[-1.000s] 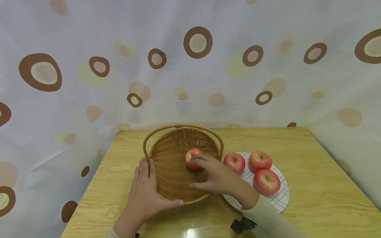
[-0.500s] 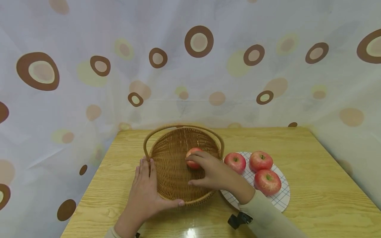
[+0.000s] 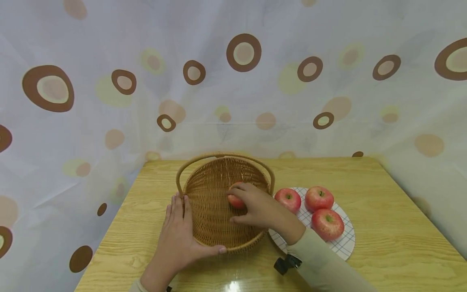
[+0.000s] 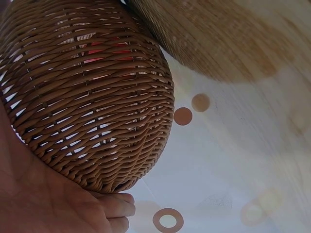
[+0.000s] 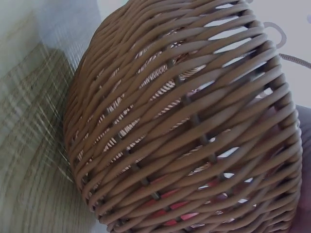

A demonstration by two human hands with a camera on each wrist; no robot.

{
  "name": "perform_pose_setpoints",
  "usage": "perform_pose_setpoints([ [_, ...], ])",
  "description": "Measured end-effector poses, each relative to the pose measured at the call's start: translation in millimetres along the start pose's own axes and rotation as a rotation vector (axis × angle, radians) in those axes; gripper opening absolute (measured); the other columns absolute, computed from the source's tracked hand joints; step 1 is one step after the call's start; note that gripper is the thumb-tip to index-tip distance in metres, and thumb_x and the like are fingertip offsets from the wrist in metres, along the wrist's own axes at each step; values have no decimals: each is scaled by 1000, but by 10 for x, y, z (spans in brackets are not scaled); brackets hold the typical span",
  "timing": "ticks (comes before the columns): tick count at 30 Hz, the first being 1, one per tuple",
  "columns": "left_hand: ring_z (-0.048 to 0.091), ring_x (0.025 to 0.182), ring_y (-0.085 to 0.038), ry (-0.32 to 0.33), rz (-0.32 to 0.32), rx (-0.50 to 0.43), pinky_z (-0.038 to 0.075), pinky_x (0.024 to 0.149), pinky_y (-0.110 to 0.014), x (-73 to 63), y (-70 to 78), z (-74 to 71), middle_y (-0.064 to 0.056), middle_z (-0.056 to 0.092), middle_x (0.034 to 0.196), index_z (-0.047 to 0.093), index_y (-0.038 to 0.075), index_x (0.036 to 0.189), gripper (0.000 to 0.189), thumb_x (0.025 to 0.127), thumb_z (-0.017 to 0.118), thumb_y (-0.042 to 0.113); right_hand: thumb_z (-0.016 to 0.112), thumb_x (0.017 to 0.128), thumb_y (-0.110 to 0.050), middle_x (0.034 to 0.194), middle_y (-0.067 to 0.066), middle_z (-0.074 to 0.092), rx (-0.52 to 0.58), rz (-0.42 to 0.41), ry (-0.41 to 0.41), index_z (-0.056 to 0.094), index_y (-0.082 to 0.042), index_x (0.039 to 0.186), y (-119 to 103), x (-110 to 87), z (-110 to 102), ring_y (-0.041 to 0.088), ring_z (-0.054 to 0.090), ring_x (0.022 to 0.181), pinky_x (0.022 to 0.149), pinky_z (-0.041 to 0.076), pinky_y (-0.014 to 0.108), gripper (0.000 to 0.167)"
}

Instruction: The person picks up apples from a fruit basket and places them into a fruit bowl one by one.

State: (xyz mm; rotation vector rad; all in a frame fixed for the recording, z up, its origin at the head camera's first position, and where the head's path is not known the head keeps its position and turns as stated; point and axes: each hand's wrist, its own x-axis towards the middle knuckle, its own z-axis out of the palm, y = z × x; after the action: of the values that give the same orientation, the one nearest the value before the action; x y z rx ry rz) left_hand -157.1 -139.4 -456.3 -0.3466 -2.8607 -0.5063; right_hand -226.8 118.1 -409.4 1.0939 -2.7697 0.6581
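Note:
A brown wicker basket with an arched handle stands on the table, its inside showing. My left hand lies against its left side, fingers straight up to the rim and thumb along the front edge. The left wrist view shows this palm beside the woven wall. Inside the basket, toward the right, is a red apple. My right hand reaches over the right rim and holds it, fingers curled over its top and thumb on the near side. In the right wrist view the basket weave hides most of this hand.
To the right of the basket, several red apples, one of them a large apple, sit on a white plate with blue grid lines. Both lie on a wooden table. A patterned curtain hangs behind and at the sides.
My right hand has shifted slightly left and farther over the apple, its thumb nearer to it. The apple in the basket hardly moves. My left hand and the basket stay in place.

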Motion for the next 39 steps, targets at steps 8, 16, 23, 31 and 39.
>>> perform_pose_setpoints([
  [8,-2,165,-43,-7,-5,0,13,133,-62,6,7,-18,-31,0,174,14,-8,167,167,55,62,107,92,85,-35,149,12,59,-19,60,-24,63,-8,144,63,91,23,32,60,136,106,57,48,72],
  [16,-2,165,-44,-9,-9,7,14,133,-62,3,1,-6,-31,-1,175,14,-8,167,167,55,61,107,92,85,-37,150,12,59,-41,99,-34,64,-9,144,81,170,34,35,57,138,104,58,49,71],
  [23,-3,165,-43,-6,-5,2,14,133,-63,-2,1,-9,-29,-4,175,13,-7,167,166,56,64,105,91,85,-39,149,13,59,-115,113,-54,62,-8,146,136,231,68,37,54,141,113,52,52,75],
  [31,1,165,-46,14,6,-2,16,132,-64,-13,10,-15,-33,2,174,16,-10,165,165,57,64,105,93,83,-38,144,14,59,-161,133,-55,62,-7,143,169,257,88,38,57,133,103,57,52,74],
  [39,3,164,-47,27,12,8,17,132,-64,-12,10,-18,-35,5,173,17,-10,165,165,57,61,106,91,85,-37,145,15,57,-196,187,-95,58,-7,146,152,308,78,39,57,128,95,58,51,75],
])
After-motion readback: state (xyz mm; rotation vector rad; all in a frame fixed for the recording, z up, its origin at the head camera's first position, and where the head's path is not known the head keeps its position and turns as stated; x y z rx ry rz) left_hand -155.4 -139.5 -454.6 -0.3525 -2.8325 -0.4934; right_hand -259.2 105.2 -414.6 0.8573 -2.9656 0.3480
